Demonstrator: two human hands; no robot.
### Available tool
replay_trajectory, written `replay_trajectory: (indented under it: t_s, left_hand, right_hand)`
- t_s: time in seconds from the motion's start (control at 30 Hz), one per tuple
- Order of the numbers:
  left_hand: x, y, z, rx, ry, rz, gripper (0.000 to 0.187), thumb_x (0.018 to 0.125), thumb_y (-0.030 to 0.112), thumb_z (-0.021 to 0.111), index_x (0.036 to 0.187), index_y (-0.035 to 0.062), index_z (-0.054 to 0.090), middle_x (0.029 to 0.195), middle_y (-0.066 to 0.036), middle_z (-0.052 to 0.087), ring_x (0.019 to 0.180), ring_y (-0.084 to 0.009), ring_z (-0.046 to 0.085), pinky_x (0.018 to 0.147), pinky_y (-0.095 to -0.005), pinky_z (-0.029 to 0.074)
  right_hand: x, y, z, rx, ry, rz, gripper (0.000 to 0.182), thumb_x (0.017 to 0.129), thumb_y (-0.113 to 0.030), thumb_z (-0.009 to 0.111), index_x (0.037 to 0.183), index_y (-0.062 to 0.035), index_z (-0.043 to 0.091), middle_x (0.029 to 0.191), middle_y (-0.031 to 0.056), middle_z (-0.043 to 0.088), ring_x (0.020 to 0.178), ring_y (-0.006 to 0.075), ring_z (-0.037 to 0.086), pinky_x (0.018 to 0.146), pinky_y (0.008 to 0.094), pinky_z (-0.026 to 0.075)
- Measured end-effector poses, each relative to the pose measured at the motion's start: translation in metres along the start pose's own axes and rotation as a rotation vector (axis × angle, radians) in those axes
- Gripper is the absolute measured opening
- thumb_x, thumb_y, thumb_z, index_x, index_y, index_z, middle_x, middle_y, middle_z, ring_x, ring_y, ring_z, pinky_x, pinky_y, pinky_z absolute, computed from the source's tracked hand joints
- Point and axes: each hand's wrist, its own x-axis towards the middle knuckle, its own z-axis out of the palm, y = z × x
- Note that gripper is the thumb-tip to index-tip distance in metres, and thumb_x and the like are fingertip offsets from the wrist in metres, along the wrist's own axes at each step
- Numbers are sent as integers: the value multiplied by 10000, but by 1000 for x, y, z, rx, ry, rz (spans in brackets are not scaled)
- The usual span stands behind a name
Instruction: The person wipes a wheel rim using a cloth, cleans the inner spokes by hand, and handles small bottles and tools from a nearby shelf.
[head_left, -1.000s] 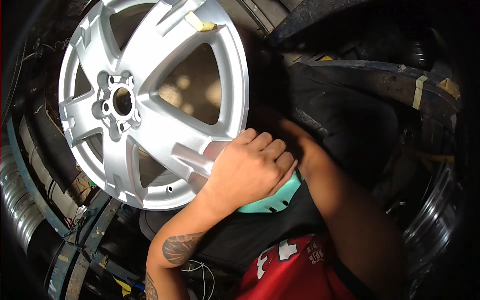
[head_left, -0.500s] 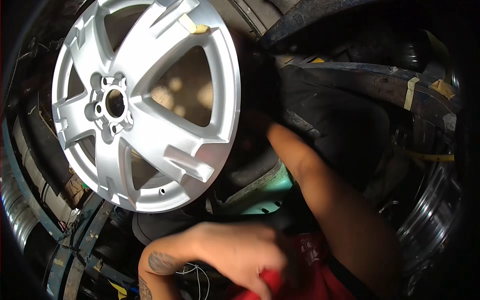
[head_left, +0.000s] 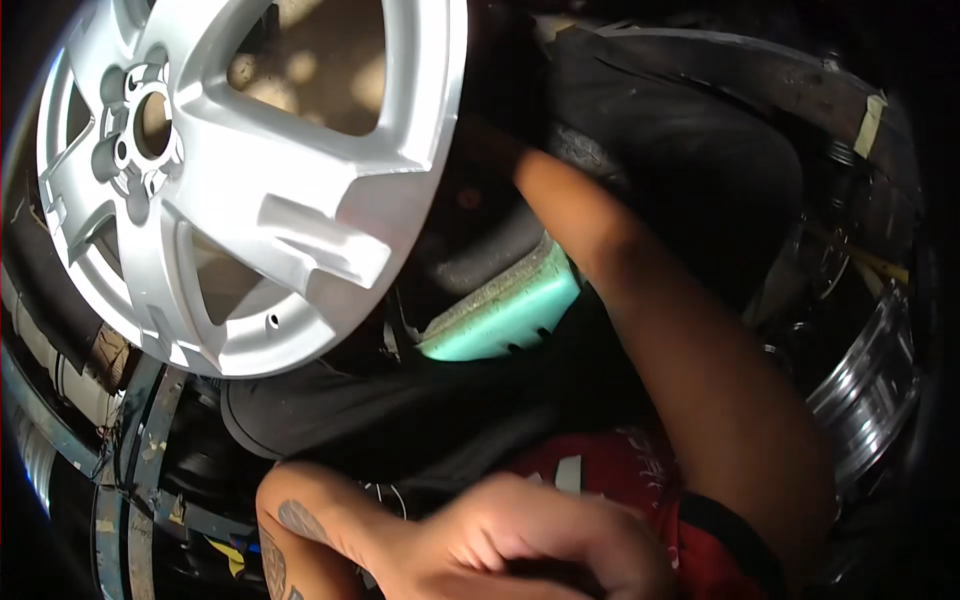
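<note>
A silver alloy wheel rim (head_left: 230,200) stands tilted at upper left, its spokes and hub facing me, cut off by the top edge. My right forearm (head_left: 590,230) reaches up toward the rim's right edge. The right hand itself is lost in dark shadow beside or behind the rim, so its fingers do not show. My left hand (head_left: 560,535) is close to the camera in front of my red shirt (head_left: 600,455), below the rim and away from it. Its fingers are curled and partly blurred and cut off; what they hold, if anything, is hidden. A small pale piece (head_left: 568,473) shows just above this hand.
A mint-green edge (head_left: 510,310) of some object sits between my dark-clothed legs. On the right lies another shiny wheel rim (head_left: 865,390), below a dark curved bar with a strip of tape (head_left: 871,125). Worn metal frame bars (head_left: 130,500) stand at lower left.
The view has shifted, so the rim sits further up and left and its taped spoke is out of frame. My left hand has moved right and nearer the camera. The right arm keeps reaching toward the rim.
</note>
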Motion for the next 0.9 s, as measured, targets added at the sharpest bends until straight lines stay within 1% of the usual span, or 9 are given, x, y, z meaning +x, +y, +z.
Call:
replay_trajectory:
  t_s: [0.07, 0.23, 0.5, 0.6, 0.67, 0.7, 0.77, 0.83, 0.9]
  left_hand:
    - [2, 1, 6, -78, 20, -95, 207, 989, 149, 624, 941, -52, 628, 872, -116, 639, 757, -228, 605, 703, -327, 494]
    - [7, 16, 6, 163, -166, -147, 168, 979, 104, 611, 914, -50, 625, 860, -117, 637, 742, -222, 598, 687, -318, 491]
    - [12, 36, -6, 547, -420, -386, 124, 962, 24, 589, 866, -47, 621, 839, -120, 634, 716, -212, 585, 658, -303, 487]
    - [-6, 1, -36, 834, -419, -239, 88, 930, 93, 662, 961, 13, 682, 840, -129, 673, 736, -256, 662, 644, -352, 520]
    - [-9, -11, -50, 1561, -251, -318, 81, 904, 100, 641, 965, 47, 652, 815, -64, 648, 748, -228, 641, 660, -337, 490]
    - [-5, -14, -53, 1553, -308, -321, 81, 904, 100, 641, 965, 47, 652, 815, -64, 648, 748, -228, 641, 660, -337, 490]
    - [13, -8, -51, 2408, -168, -75, 180, 859, 195, 681, 1017, 112, 698, 963, -43, 659, 883, -208, 658, 785, -359, 508]
    - [22, 0, -56, 2446, -204, -95, 191, 847, 196, 684, 1019, 114, 701, 956, -32, 659, 892, -203, 652, 800, -347, 499]
    - [28, 6, -61, 2530, -187, -154, 212, 825, 198, 691, 1021, 118, 707, 942, -10, 659, 912, -193, 640, 831, -325, 480]
  right_hand:
    - [-13, -23, 0, 417, 312, 70, 360, 1026, -246, 493, 1279, -69, 678, 1266, 229, 668, 1134, 388, 644, 969, 485, 519]
    - [6, -104, 0, 259, 175, 35, 364, 1031, -260, 483, 1272, -72, 681, 1259, 224, 672, 1131, 385, 649, 967, 496, 522]
    - [13, -142, 76, -64, 6, 32, 375, 1042, -286, 463, 1258, -76, 686, 1244, 212, 681, 1124, 379, 658, 961, 518, 530]
    - [-22, -174, -4, -266, 46, 145, 381, 1046, -297, 456, 1253, -78, 688, 1238, 208, 684, 1121, 376, 662, 960, 527, 533]
    - [-48, -20, 23, -425, 84, 258, 385, 1048, -303, 451, 1249, -79, 690, 1234, 205, 686, 1119, 374, 665, 958, 532, 535]
    - [-35, 57, 27, -499, 93, 322, 387, 1049, -307, 448, 1247, -79, 691, 1233, 204, 687, 1118, 374, 666, 958, 535, 536]
    - [-70, 9, -16, -417, 206, 405, 389, 1049, -317, 444, 1240, -95, 700, 1238, 191, 691, 1112, 367, 672, 952, 533, 540]
    - [-70, -45, -48, -322, 323, 460, 392, 1048, -327, 439, 1232, -110, 709, 1243, 179, 695, 1105, 360, 678, 947, 531, 544]
    - [-69, -58, -58, -451, 68, 426, 355, 1027, -267, 501, 1307, -107, 651, 1253, 196, 675, 1124, 358, 668, 969, 481, 539]
